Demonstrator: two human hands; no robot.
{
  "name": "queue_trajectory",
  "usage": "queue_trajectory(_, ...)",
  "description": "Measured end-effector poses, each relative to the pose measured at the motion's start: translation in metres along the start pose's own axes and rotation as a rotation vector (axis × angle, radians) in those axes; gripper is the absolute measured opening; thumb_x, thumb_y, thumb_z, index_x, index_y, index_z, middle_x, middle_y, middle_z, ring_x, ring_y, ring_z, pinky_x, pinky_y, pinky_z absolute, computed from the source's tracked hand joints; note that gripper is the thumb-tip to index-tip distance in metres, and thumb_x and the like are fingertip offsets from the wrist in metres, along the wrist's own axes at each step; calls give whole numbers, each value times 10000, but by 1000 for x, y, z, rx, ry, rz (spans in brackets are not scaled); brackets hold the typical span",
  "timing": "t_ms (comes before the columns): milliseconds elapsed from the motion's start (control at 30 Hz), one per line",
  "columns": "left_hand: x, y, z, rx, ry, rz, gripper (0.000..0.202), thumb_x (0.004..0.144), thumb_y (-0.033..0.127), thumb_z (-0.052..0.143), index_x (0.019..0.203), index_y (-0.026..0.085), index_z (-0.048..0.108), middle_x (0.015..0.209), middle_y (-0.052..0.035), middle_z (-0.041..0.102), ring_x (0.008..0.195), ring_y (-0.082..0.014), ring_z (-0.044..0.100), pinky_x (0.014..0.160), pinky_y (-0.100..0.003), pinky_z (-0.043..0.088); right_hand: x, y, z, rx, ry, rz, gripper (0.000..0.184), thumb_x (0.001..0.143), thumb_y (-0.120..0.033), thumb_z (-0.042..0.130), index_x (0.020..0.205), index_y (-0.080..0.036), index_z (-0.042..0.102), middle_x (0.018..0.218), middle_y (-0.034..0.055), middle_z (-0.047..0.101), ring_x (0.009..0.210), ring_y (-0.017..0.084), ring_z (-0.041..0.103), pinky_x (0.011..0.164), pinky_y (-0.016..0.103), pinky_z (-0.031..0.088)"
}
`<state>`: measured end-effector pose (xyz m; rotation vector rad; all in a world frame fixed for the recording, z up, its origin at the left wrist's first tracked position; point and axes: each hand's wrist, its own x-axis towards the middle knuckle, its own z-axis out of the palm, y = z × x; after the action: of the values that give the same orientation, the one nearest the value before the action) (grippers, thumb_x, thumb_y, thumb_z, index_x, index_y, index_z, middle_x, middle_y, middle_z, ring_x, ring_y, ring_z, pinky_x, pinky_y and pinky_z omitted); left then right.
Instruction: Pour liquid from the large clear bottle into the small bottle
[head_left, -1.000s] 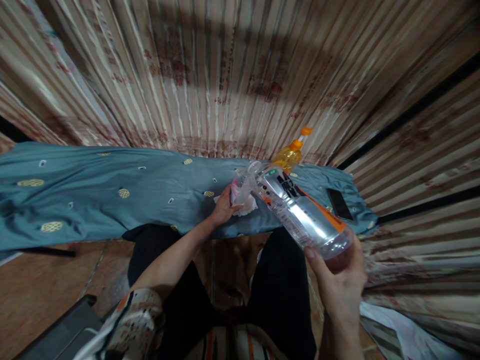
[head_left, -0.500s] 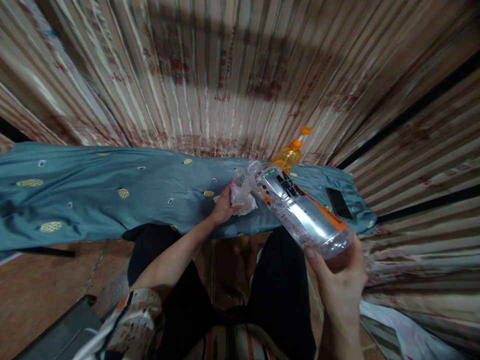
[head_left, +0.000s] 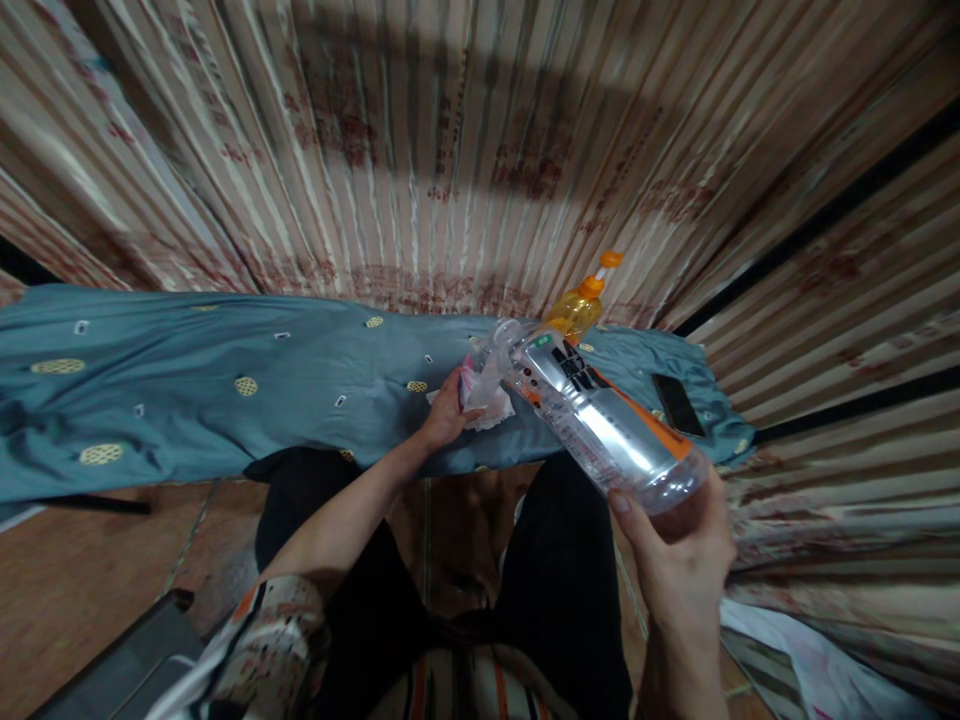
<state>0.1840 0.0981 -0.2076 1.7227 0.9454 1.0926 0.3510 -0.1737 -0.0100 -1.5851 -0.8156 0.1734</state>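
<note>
Bottle (head_left: 600, 425), clear and seemingly near empty, tilts over the blue cloth's (head_left: 225, 400) near edge, right hand (head_left: 679, 560) clamped on its base, mouth at the small clear container (head_left: 484, 378) gripped by the left hand (head_left: 444, 415); pouring looks unfinished.

You have two bottles: one clear bottle (head_left: 600, 425) and one yellow bottle (head_left: 577, 308), orange-capped, at the far edge of the cloth-covered surface (head_left: 187, 400). One small clear cup (head_left: 484, 375). One white tissue (head_left: 495, 413) at the near edge. One dark phone (head_left: 677, 405) near the right end. Two hands: left hand (head_left: 446, 415), right hand (head_left: 679, 560).
</note>
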Motion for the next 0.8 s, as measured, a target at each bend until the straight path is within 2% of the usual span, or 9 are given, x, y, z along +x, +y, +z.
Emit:
queue_trajectory(300,0,4,0,19,-9,-19,950,671,280,988,1496,262,517,1526,-172,654,1489,-420,619,1325,-714,423,1,-2,0,-16,6,-9,1023,648,-606,1018,1504,-203,629,1397,164,730,1303,375,718,1210,598,531)
queue_trajectory(800,0,5,-1,-30,-18,-14,934,675,275,1007,1489,289,550,1524,-154,662,1474,-411,627,1311,-704,435,0,-5,1,-29,5,-26,949,675,-606,1000,1469,-223,648,1363,141,744,1267,351,731,1209,586,535)
